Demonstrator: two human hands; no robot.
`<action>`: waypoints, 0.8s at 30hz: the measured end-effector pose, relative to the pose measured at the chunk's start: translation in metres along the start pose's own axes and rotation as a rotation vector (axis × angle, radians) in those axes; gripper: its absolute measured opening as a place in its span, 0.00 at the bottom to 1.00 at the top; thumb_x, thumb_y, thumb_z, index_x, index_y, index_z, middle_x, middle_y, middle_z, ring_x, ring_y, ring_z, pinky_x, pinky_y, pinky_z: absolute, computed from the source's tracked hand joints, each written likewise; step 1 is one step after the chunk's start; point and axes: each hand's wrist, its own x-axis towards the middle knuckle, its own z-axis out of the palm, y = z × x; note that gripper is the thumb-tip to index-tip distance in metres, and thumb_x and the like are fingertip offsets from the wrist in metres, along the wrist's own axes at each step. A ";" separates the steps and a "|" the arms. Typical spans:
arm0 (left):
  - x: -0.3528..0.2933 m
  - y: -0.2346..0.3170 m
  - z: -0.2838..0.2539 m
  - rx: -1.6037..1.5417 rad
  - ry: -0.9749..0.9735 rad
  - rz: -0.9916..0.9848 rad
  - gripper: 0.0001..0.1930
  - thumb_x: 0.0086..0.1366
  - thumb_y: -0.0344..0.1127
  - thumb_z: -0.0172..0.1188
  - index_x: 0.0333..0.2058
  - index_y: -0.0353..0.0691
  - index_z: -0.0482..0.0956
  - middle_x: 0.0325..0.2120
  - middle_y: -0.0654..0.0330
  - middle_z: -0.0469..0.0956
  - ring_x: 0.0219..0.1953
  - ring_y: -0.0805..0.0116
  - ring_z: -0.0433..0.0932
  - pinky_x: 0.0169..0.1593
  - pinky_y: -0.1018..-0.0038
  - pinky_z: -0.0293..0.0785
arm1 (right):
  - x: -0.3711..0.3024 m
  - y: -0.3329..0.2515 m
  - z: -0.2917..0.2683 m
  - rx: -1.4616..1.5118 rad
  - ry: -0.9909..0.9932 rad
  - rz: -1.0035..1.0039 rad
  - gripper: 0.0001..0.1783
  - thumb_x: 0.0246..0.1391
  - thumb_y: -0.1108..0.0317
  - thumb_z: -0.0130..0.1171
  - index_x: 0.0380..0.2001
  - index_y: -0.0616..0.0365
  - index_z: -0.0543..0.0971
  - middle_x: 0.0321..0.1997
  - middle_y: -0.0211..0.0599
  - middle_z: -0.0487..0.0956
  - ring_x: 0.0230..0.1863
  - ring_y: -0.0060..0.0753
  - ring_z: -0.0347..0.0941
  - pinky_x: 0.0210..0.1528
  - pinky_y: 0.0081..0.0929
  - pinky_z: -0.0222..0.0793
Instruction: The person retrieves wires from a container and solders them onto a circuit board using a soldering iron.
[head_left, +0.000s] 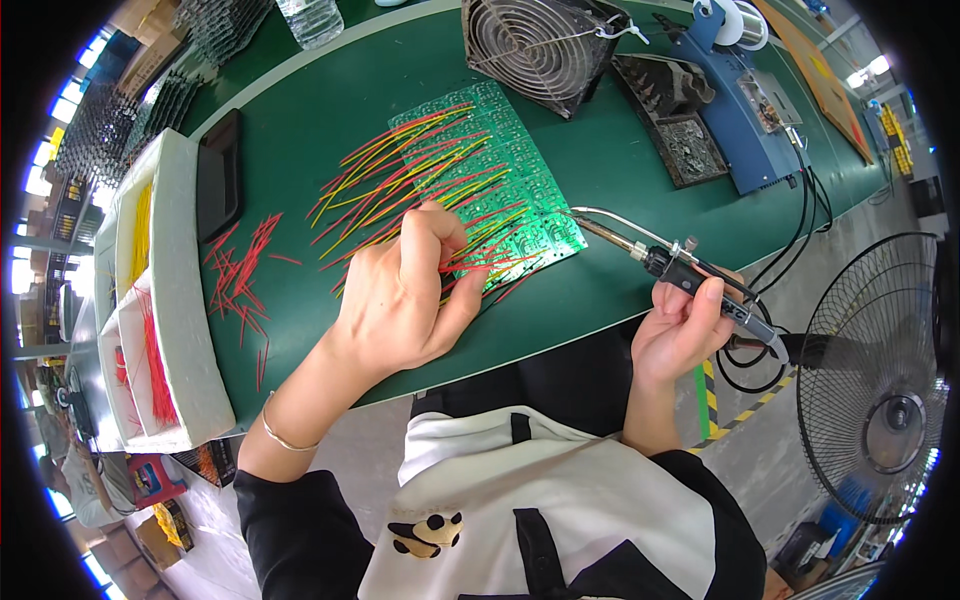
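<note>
A green circuit board [515, 140] lies on the green table, with rows of red and yellow wires [400, 180] sticking out to its left. Over the board's near left corner is my left hand [395, 295], thumb and forefinger pinched on a thin red wire; the wire's end is partly hidden by the fingers. My right hand [685, 325] grips a soldering iron [690, 275] fitted with a curved solder feed tube [615, 216]. The iron's tip points left and reaches the board's near right edge; whether it touches a joint is too small to tell.
Loose red wires [240, 270] lie at the left, beside a white foam box [190, 340] holding yellow and red wires. Behind are a black tray [220, 175], a square fan [530, 45] and a blue soldering machine [735, 120] with a solder spool [742, 24]. A floor fan [880, 400] stands right.
</note>
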 end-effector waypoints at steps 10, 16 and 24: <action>-0.004 -0.010 0.015 0.030 0.029 0.059 0.08 0.48 0.22 0.59 0.27 0.36 0.68 0.20 0.60 0.71 0.15 0.67 0.71 0.16 0.75 0.66 | -0.001 0.002 0.001 -0.063 -0.039 -0.063 0.10 0.59 0.65 0.41 0.29 0.60 0.67 0.13 0.23 0.57 0.14 0.13 0.49 0.16 0.14 0.44; -0.004 -0.010 0.017 0.087 0.066 0.094 0.08 0.46 0.22 0.60 0.25 0.39 0.71 0.19 0.62 0.70 0.14 0.69 0.69 0.15 0.75 0.65 | 0.013 -0.006 0.011 -0.102 -0.085 0.012 0.11 0.59 0.65 0.43 0.34 0.62 0.69 0.13 0.24 0.58 0.14 0.12 0.48 0.16 0.13 0.44; -0.006 -0.013 0.014 0.074 0.031 0.115 0.09 0.43 0.22 0.59 0.25 0.39 0.71 0.16 0.63 0.67 0.13 0.70 0.68 0.14 0.75 0.62 | 0.017 -0.001 0.019 -0.064 -0.079 0.024 0.10 0.57 0.65 0.47 0.34 0.63 0.69 0.15 0.27 0.63 0.14 0.12 0.52 0.15 0.12 0.47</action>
